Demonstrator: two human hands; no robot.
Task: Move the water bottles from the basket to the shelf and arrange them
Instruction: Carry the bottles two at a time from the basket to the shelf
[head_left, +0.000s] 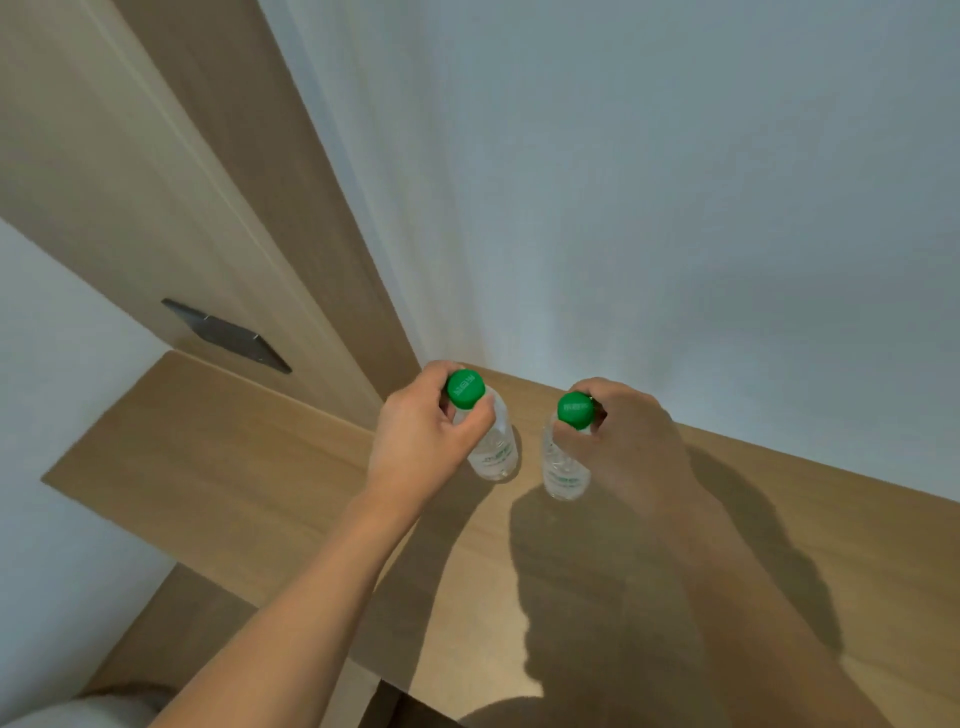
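Note:
Two clear water bottles with green caps stand upright side by side on the wooden shelf (249, 467), close to the back wall. My left hand (421, 431) grips the neck of the left bottle (496, 447) just under its cap. My right hand (623, 441) holds the neck of the right bottle (563, 467) the same way. The bottles stand a small gap apart. The basket is out of view.
A white wall (675, 208) runs behind the shelf. A tall wooden panel (156, 182) with a dark metal plate (228, 335) stands at the shelf's left rear. The shelf's left edge drops off to a lower wooden surface (171, 634).

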